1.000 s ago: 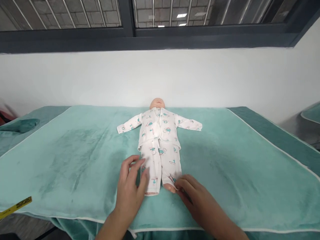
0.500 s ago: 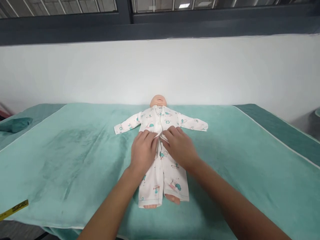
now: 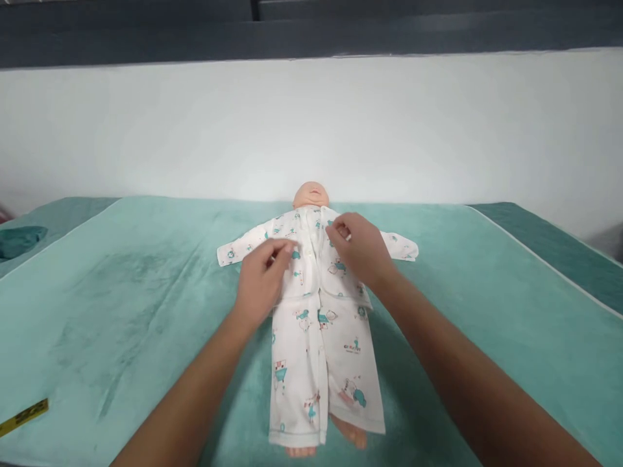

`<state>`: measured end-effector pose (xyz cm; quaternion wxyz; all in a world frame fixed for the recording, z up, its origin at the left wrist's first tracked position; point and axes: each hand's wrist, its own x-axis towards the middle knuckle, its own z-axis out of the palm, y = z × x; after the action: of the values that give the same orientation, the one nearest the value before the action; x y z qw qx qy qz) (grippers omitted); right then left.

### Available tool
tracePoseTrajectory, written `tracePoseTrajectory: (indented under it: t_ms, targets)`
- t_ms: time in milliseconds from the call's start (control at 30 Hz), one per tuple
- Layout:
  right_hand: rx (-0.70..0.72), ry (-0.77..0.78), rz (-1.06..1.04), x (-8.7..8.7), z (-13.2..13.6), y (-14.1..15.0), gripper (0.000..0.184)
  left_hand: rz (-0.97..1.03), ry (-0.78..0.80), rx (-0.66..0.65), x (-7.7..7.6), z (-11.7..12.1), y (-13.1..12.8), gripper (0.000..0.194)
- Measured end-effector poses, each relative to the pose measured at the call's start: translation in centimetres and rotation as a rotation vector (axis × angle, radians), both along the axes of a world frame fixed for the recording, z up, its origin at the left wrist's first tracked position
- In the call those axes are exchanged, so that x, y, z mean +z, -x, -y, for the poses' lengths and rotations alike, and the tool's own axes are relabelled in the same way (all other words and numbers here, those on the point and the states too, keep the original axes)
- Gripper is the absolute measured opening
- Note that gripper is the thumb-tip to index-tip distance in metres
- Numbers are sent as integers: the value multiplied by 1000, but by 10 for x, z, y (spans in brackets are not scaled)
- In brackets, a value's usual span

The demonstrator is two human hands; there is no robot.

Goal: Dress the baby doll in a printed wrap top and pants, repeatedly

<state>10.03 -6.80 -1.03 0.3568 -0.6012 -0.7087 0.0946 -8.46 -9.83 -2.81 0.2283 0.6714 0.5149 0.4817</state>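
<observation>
Doll (image 3: 311,193) lay face-up on the green blanket (image 3: 121,324); its printed top (image 3: 341,282) looked thin, light and limp — best pinched at the front edges; the doll itself likely firmer. Left hand (image 3: 257,279) and right hand (image 3: 365,250) were loosely curled at the top — couldn't tell whether either gripped cloth.

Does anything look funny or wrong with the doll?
Nothing looks spilled or torn. But the doll's feet don't match: the right-hand foot pokes out sideways from the trousers, while only toes show on the left. The long sleeves look odd too, because no doll hands show at their ends.
</observation>
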Motion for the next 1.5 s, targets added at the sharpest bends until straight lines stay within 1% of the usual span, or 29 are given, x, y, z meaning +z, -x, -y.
tracePoseTrajectory:
  t_ms: [33,100,167,233,300,433,533,600,667,733,800,833,867,900,967,1033,1067,1133,1200,1267,1367,1433,1500]
  targets:
    - [-63,18,30,2,-17,6,17,13,5,62,3,-19,-4,25]
    - [-167,90,111,4,-47,18,29,-13,7,140,7,-57,-15,27]
    - [-215,179,172,3,-67,28,38,-90,35,189,8,-90,-28,28]
    - [-223,244,204,-1,-79,30,37,-163,93,192,6,-110,-39,26]
    - [-208,263,218,-5,-85,27,32,-210,133,178,4,-119,-46,23]
    - [-179,261,183,-9,-89,13,20,-199,126,157,2,-119,-46,17]
    - [-201,246,103,-8,-90,7,16,-74,111,128,2,-121,-38,15]
    - [-186,217,-7,-7,-92,5,20,101,126,111,2,-123,-34,15]
    - [-133,180,-192,-7,-94,6,27,339,173,60,5,-122,-33,16]
    - [-65,124,-406,-8,-96,9,30,544,225,-32,9,-118,-37,17]
    - [3,80,-564,-9,-96,13,28,621,269,-161,16,-112,-44,16]
    - [28,72,-604,-10,-96,14,27,617,285,-205,18,-108,-48,15]
    - [42,73,-614,-11,-96,16,25,596,293,-221,20,-106,-51,15]
    - [42,80,-602,-11,-95,16,24,564,283,-204,21,-104,-53,15]
    - [10,95,-546,-12,-94,16,24,473,212,-78,19,-105,-53,14]
    - [-34,105,-493,-11,-93,14,25,331,133,61,15,-109,-49,14]
    - [-47,111,-476,-11,-93,14,25,250,112,98,13,-112,-46,15]
    - [-58,118,-457,-10,-93,13,24,116,111,100,10,-118,-40,16]
    - [-52,131,-455,-9,-92,13,24,56,134,51,8,-122,-36,17]
    - [-33,144,-465,-9,-92,13,23,47,155,20,8,-125,-35,16]
    - [8,139,-475,-10,-90,13,20,68,179,26,7,-126,-36,14]
    - [37,143,-475,-10,-90,12,18,122,202,19,7,-125,-36,13]
    - [62,155,-473,-12,-89,10,17,222,251,-8,7,-124,-34,13]
